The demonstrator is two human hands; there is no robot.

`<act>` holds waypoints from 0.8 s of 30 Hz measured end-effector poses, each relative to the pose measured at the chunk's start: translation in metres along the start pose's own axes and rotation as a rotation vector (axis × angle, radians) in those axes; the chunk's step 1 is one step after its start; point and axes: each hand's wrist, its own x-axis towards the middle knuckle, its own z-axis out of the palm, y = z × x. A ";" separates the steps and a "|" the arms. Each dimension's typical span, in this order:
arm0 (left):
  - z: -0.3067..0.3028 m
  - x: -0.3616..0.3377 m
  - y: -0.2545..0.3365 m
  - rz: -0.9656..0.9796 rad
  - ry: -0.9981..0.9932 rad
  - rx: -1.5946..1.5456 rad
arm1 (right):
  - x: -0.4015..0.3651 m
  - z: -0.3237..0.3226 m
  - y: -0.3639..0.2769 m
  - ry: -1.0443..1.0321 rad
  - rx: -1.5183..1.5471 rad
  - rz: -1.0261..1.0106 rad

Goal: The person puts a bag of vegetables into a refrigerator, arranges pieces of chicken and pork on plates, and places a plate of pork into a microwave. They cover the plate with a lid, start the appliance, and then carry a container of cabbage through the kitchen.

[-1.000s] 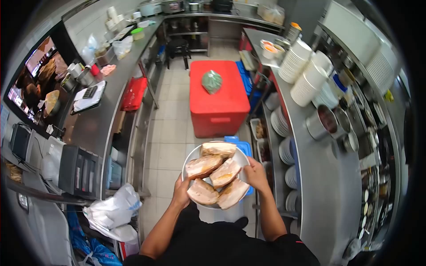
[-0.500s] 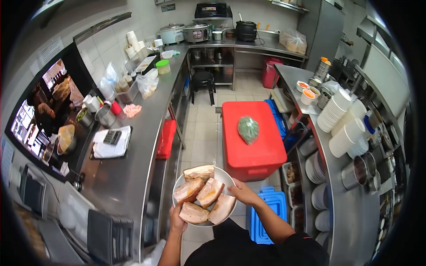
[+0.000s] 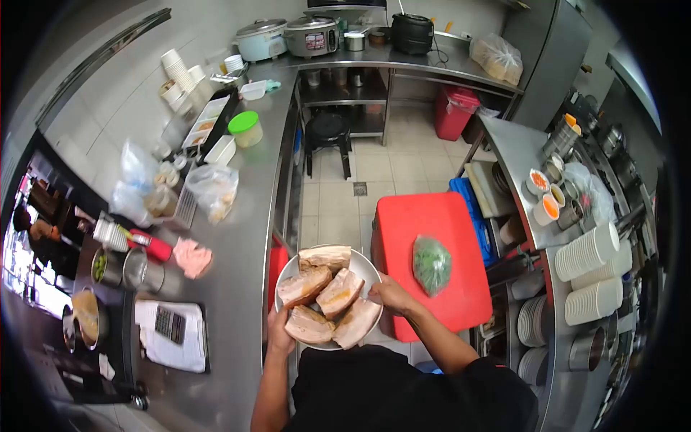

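A round white plate [image 3: 366,268] is held level in front of my body, carrying several thick slabs of pork belly [image 3: 340,294]. My left hand [image 3: 281,333] grips its lower left rim, fingers partly hidden beneath. On the right rim, my right hand [image 3: 393,294] is closed with the thumb on top. Just beyond and to the right stands a red cooler box [image 3: 403,223]. On its lid lies a clear plastic bag of green leaves [image 3: 432,266].
Along the left runs a steel counter [image 3: 237,288] with a clipboard [image 3: 191,338], calculator [image 3: 170,325] and pink cloth [image 3: 192,258]. At right, a steel counter holds stacked white bowls [image 3: 586,252]. A black stool [image 3: 328,129] and red bin [image 3: 455,111] stand ahead on the tiled floor.
The view has moved forward, bringing the cooler, counters and stool nearer. Both hands still hold the plate, and the pork slabs keep their arrangement.
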 end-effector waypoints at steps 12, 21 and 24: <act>0.078 0.344 0.040 -0.152 -0.217 0.063 | 0.245 -0.107 -0.096 0.321 0.337 -0.249; 0.195 0.575 0.045 -0.274 -0.378 0.130 | 0.381 -0.225 -0.211 0.481 0.479 -0.313; 0.225 0.638 0.045 -0.197 -0.363 0.111 | 0.446 -0.268 -0.242 0.453 0.338 -0.302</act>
